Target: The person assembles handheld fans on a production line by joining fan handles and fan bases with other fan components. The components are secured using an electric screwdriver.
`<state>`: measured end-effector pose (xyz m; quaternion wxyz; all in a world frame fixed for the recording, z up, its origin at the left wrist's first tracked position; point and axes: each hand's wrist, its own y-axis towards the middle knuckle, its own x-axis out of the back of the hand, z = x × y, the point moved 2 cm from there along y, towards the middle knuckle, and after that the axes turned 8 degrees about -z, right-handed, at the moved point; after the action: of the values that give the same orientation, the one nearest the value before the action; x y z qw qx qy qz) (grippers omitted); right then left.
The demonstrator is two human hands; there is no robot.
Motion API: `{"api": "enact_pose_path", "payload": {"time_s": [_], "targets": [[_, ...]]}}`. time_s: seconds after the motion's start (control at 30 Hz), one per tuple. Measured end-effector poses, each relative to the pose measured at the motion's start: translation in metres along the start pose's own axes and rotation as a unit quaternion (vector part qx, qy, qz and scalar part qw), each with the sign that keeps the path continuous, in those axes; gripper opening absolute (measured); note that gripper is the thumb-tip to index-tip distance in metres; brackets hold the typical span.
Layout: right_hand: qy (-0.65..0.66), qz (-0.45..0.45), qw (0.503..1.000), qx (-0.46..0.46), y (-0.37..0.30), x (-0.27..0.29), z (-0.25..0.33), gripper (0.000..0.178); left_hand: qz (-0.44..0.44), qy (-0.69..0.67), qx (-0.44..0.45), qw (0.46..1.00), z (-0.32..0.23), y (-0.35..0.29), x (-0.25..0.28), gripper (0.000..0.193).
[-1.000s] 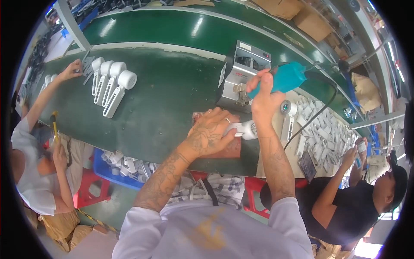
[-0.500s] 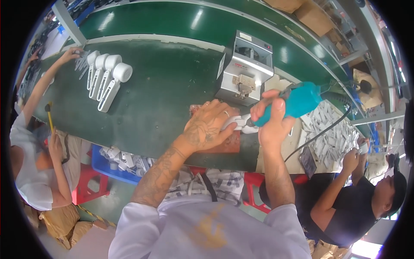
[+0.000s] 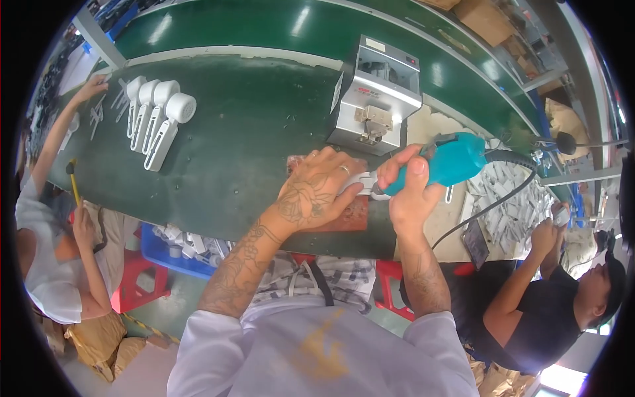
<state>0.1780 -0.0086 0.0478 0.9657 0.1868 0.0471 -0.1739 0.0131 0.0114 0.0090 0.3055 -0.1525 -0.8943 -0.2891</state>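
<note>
My left hand point(image 3: 316, 190) lies over a white plastic piece point(image 3: 362, 180), pinning it to a reddish mat point(image 3: 350, 221). Most of that piece is hidden under my fingers. Wrapped around a teal electric screwdriver point(image 3: 458, 160) is my right hand point(image 3: 415, 193). The screwdriver lies nearly level, its nose pointing left against the piece's right end; the tip itself cannot be made out. Just beyond my hands stands a grey metal machine point(image 3: 378, 92).
White round-headed handles point(image 3: 162, 132) stand in a row at left, near loose thin strips point(image 3: 97, 118). A heap of white parts point(image 3: 499, 198), a phone point(image 3: 475, 243) and the screwdriver's cable point(image 3: 486, 213) lie right. A blue bin point(image 3: 155, 255) sits below the table. Co-workers sit on both sides.
My right hand and the screwdriver have shifted slightly left and down, closer to my left hand. The left co-worker's reaching hand has moved a little left.
</note>
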Motion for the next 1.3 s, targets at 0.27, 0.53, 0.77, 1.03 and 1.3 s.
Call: {"api": "enact_pose_path", "payload": {"time_s": [0.27,0.53,0.77,1.03,1.3], "targets": [[0.031,-0.004,0.999,-0.010,0.002,-0.003,-0.004,0.042,0.023,0.008,0.001,1.000,0.000,0.002,0.000,0.037],[0.074,-0.039,0.995,-0.051,-0.009,0.000,-0.001,0.024,-0.028,0.035,-0.087,0.995,-0.003,-0.004,0.002,0.036],[0.178,0.019,0.984,-0.006,-0.046,0.014,0.046,0.054,-0.124,0.094,-0.194,0.969,-0.003,-0.043,0.029,0.037],[0.090,-0.020,0.992,-0.083,-0.090,0.046,0.045,0.068,-0.280,0.297,0.083,0.909,0.089,-0.099,0.141,0.031],[0.053,0.007,0.992,-0.111,-0.098,0.067,0.037,0.068,-0.312,0.393,0.092,0.860,0.114,-0.060,0.156,0.034]]}}
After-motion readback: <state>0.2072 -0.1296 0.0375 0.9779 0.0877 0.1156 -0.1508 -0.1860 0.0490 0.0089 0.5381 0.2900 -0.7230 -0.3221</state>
